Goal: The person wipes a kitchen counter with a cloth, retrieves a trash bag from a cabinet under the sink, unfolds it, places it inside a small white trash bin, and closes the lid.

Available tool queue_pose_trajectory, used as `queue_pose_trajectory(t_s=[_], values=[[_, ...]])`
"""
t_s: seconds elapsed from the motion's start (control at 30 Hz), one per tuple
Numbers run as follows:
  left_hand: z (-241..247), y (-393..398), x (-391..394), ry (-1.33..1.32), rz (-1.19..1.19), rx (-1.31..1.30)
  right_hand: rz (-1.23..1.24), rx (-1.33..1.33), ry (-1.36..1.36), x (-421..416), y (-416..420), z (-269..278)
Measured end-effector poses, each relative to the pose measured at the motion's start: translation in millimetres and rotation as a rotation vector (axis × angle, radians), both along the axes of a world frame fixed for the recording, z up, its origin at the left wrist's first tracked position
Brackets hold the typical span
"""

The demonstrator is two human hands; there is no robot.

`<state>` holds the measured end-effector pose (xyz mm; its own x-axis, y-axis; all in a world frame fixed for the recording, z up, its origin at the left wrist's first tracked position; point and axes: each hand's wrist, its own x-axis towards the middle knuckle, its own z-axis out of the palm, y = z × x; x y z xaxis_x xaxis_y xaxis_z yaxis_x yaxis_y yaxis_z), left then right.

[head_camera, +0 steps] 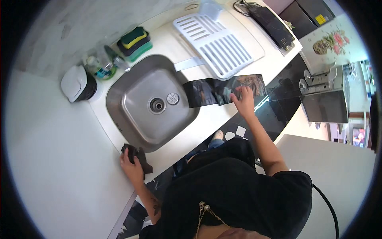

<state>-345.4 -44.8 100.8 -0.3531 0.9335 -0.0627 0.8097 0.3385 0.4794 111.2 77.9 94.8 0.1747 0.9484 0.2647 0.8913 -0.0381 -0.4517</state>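
My left hand (132, 170) grips a dark, folded piece (145, 165), perhaps cloth or plastic, on the counter at the sink's near left corner. To the right, my right hand (246, 103) lies with fingers apart over a glossy dark printed sheet (206, 93). That sheet looks like a flattened plastic packet and stretches across the counter, its left end reaching over the sink's edge. Between my hands is the stainless steel sink (137, 119), with a drain opening (157, 105) and a round perforated strainer (172, 98) beside it.
A white slotted dish rack (210, 44) stands behind the sheet. Sponges (135, 41), bottles (101, 67) and a white-lidded container (76, 83) line the sink's far side. A black cooktop (270, 25) sits at the counter's right end. A wall rises at left.
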Motion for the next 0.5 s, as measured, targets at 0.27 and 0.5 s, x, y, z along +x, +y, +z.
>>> queue_pose_trajectory(t_s=[0.27, 0.5], values=[[-57.4, -25.7, 41.3, 0.456, 0.144, 0.13, 0.229, -0.02, -0.033, 27.6, -5.8, -47.1], [59.2, 26.7, 297.3, -0.388, -0.476, 0.436, 0.351, -0.027, 0.62, 124.2, -104.6, 68.5]])
